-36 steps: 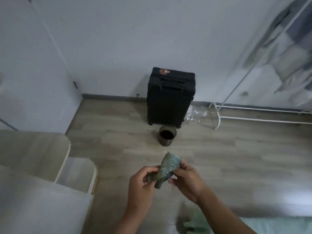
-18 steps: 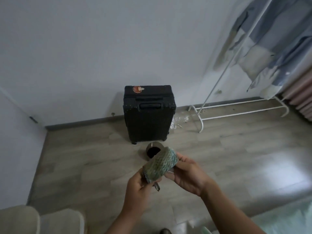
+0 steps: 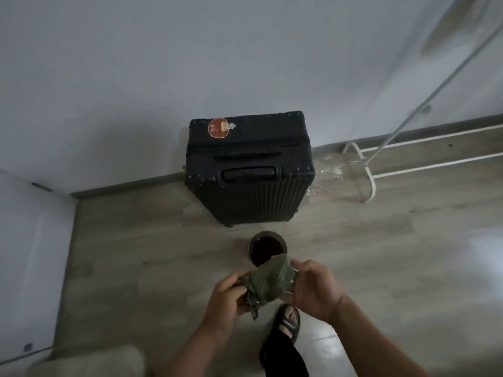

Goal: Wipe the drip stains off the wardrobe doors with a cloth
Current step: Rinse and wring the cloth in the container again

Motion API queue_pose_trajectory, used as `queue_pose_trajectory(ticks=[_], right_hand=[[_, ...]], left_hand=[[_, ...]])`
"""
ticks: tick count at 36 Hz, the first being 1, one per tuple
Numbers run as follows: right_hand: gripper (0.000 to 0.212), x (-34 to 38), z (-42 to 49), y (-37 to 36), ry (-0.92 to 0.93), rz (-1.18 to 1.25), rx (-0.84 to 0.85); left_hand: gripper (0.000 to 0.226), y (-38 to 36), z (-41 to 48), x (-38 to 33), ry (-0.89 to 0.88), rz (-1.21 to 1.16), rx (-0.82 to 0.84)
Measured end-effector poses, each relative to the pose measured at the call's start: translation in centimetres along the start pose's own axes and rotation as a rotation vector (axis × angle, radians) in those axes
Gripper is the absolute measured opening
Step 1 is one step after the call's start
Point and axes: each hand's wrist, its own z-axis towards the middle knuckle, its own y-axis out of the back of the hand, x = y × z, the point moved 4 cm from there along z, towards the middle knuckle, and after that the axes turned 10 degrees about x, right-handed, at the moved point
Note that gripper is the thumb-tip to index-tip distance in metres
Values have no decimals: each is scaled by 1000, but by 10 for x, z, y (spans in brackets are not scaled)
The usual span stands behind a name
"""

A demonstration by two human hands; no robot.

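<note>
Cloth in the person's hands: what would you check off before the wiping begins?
1. Grip on the cloth: ok, the left hand and the right hand both hold it.
2. Opened out for wiping: not ok, it is bunched.
3. Dampness: cannot tell.
4. Drip stains in sight: not ok, none show in this view.
5. Floor ahead free: not ok, a dark round container stands just beyond the sandalled foot.
</note>
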Motion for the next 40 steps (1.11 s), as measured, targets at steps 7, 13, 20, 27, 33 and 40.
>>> queue_pose_trajectory(ticks=[7,13,20,27,33,40], right_hand=[[45,22,71,99,-139,-398,-253],[17,-1,145,210,-62,-627,-540],[15,-32,245,309,-8,-1279,-876],[29,-59,352,375,-278,-1776,-810],[34,-84,422,425,-488,-2032,-721],[34,-105,456,450,-651,-2104,-562]], left_hand=[[35,15,134,20,86,271,-13],[25,48,263,86,174,388,41],[27,128,386,144,72,656,-118],[22,159,454,166,-85,783,-104],[23,161,493,170,-274,880,3],[20,154,515,168,-423,975,178]])
